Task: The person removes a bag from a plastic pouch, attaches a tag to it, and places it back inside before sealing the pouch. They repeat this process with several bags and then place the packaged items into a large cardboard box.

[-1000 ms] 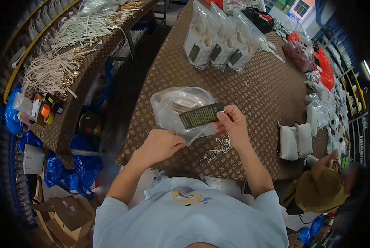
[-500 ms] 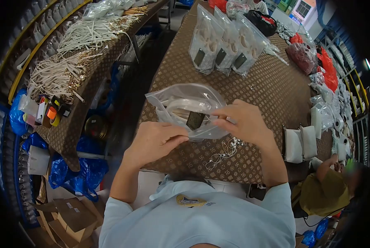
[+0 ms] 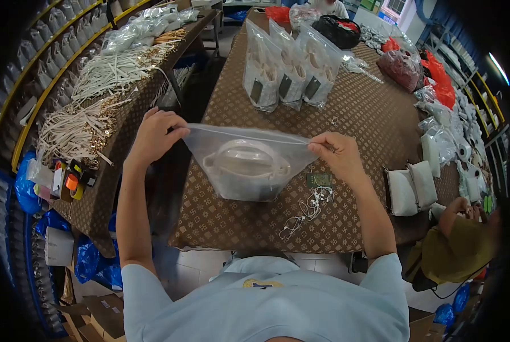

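Observation:
A frosted plastic zip bag (image 3: 249,188) stands on the patterned table, with a white handbag (image 3: 245,161) showing hazily inside. Its top edge is pulled straight between my two hands. The upper left corner is pinched in my left hand (image 3: 159,135), thumb and fingers together. At the other corner, my right hand (image 3: 340,155) grips the edge between thumb and forefinger. Just below my right hand lie a dark green tag (image 3: 320,180) and a tangle of white strings (image 3: 307,212).
Three bagged handbags with dark tags (image 3: 288,86) stand farther back on the brown table (image 3: 352,122). Two white pouches (image 3: 410,188) are at the right, near a seated person (image 3: 457,248). A side table at the left bears piles of white straps (image 3: 75,128).
My hands have moved apart from the front of the bag's opening to its two top corners. The mouth, gaping before, is now drawn flat. The dark tag inside no longer shows.

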The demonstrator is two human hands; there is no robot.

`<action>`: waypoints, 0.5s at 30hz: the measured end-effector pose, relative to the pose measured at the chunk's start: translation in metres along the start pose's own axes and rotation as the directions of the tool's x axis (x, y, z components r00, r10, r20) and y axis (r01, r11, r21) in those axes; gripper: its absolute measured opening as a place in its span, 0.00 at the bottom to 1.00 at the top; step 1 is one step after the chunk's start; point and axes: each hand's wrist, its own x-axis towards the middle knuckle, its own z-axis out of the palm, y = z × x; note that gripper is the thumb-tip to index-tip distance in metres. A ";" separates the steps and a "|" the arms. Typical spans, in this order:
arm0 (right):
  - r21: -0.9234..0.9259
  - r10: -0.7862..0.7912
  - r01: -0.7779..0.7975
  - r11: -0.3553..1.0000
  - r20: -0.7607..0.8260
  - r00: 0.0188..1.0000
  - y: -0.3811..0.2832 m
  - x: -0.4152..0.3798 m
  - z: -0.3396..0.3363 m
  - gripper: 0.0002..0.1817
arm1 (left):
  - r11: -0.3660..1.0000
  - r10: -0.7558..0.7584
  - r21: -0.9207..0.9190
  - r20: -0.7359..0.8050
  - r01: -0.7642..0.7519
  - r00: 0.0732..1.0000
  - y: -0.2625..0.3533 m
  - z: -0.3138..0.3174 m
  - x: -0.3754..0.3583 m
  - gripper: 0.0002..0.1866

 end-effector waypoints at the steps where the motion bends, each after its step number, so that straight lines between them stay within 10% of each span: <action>1: 0.000 -0.003 0.003 1.000 -0.013 1.000 0.001 0.001 0.000 0.07 | 0.999 -0.009 -0.037 0.058 0.012 0.998 -0.005 -0.003 -0.001 0.08; 4: -0.101 -0.124 0.114 0.988 -0.096 0.988 -0.002 -0.002 0.002 0.06 | 0.998 -0.003 -0.055 0.160 0.012 0.987 -0.009 -0.010 0.000 0.07; 6: -0.245 -0.257 0.229 0.942 -0.090 0.962 -0.010 0.000 0.001 0.06 | 0.999 -0.007 -0.051 -0.033 0.006 0.999 0.006 -0.006 0.000 0.11; 10: -0.248 -0.325 0.301 0.921 -0.058 0.944 -0.005 -0.002 0.003 0.05 | 0.904 0.426 0.061 -0.228 -0.424 0.875 0.125 0.056 0.028 0.18; 15: -0.335 -0.410 0.360 0.871 -0.090 0.908 0.000 -0.003 -0.004 0.04 | 0.840 0.543 0.099 -0.135 -0.534 0.829 0.157 0.099 0.056 0.07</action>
